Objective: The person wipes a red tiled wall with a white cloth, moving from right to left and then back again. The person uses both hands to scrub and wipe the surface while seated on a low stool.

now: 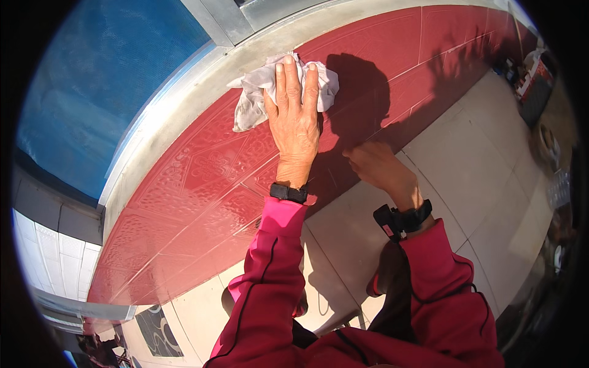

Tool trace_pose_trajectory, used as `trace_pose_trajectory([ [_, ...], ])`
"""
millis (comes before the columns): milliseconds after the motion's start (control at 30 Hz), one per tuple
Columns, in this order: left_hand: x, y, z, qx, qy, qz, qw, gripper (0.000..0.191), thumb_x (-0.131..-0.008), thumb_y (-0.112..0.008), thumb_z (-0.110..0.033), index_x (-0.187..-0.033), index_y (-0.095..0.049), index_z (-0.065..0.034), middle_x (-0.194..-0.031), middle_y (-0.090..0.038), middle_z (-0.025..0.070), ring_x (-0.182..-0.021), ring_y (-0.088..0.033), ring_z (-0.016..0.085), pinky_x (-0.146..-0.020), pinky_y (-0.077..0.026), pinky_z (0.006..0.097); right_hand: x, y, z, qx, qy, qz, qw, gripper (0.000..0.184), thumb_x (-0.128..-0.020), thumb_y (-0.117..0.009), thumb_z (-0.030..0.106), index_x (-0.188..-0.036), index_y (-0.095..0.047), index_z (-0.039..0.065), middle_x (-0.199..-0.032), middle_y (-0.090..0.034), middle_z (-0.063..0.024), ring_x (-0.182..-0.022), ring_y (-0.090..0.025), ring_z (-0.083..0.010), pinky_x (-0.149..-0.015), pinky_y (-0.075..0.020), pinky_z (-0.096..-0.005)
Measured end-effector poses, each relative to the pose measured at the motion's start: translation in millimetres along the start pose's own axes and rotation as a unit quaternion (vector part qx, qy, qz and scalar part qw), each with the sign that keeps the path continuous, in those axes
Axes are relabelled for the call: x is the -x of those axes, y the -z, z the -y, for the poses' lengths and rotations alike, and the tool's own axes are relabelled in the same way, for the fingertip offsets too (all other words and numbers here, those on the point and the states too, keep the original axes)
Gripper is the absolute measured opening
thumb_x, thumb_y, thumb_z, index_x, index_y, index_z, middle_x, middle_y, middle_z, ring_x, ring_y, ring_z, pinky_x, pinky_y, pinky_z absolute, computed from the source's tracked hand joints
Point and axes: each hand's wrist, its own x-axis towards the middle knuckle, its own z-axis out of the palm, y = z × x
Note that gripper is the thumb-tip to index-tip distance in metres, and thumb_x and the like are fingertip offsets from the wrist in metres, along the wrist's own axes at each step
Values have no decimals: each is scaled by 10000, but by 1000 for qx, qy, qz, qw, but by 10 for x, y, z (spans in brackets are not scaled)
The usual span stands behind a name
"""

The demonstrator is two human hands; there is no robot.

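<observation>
My left hand (294, 110) lies flat, fingers spread, on a crumpled pale cloth (255, 101). It presses the cloth against the upper edge of the red tiled wall (207, 170), where the tiles meet a pale ledge (193, 99). To the right and lower, my right hand (377, 165) is half curled in the shade before the wall; no object shows in it, and its fingertips are partly hidden. Black bands circle both wrists, and the right one carries a small black device (389, 223).
A blue window screen (115, 83) in a metal frame rises beyond the ledge. Pale floor tiles (483, 138) run along the wall's foot. Boxes and a clear plastic bottle (559, 188) stand at the far right. A patterned dark mat (158, 331) lies at lower left.
</observation>
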Motion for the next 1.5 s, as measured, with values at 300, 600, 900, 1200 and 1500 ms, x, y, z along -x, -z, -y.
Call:
trace_pose_trajectory([
  [300, 1159, -292, 31, 1, -96, 175, 980, 566, -954, -544, -79, -1509, -443, -124, -1604, -413, 91, -1438, -448, 219, -1135, -379, 475, 42, 25, -55, -18, -20, -12, 1000, 173, -844, -632, 62, -1004, -693, 32, -886, -692, -127, -865, -680, -341, -759, -526, -461],
  [600, 1534, -182, 201, -31, -21, 187, 982, 550, -976, -524, -101, -1512, -486, -220, -1630, -372, 67, -1465, -415, 245, -1163, -305, 569, 72, 157, -143, -3, -44, -37, 998, 157, -863, -610, 56, -988, -703, 38, -879, -692, -144, -819, -685, -341, -704, -539, -449],
  [900, 818, -689, -148, 74, -210, 228, 948, 483, -923, -525, -109, -1404, -551, -70, -1620, -375, 71, -1482, -374, 222, -1207, -319, 446, 66, -38, -264, 7, -69, -15, 997, 105, -848, -612, 76, -915, -691, 62, -818, -685, -144, -807, -689, -341, -686, -549, -466],
  [1200, 358, -1318, -724, 63, -257, 147, 953, 511, -867, -593, -99, -1373, -573, -29, -1586, -421, 99, -1381, -478, 192, -1207, -332, 389, 151, 54, -259, 23, -106, 17, 994, 92, -863, -612, 103, -905, -682, 61, -840, -690, -146, -863, -684, -351, -731, -550, -476],
  [1500, 1307, -1620, -629, 183, -244, 280, 910, 510, -913, -540, -59, -1413, -503, 31, -1490, -526, 89, -1332, -526, 167, -1196, -370, 351, 178, 341, -259, 10, -180, 102, 978, 290, -906, -598, 114, -1170, -699, 50, -1023, -718, -175, -1030, -654, -362, -869, -523, -471],
])
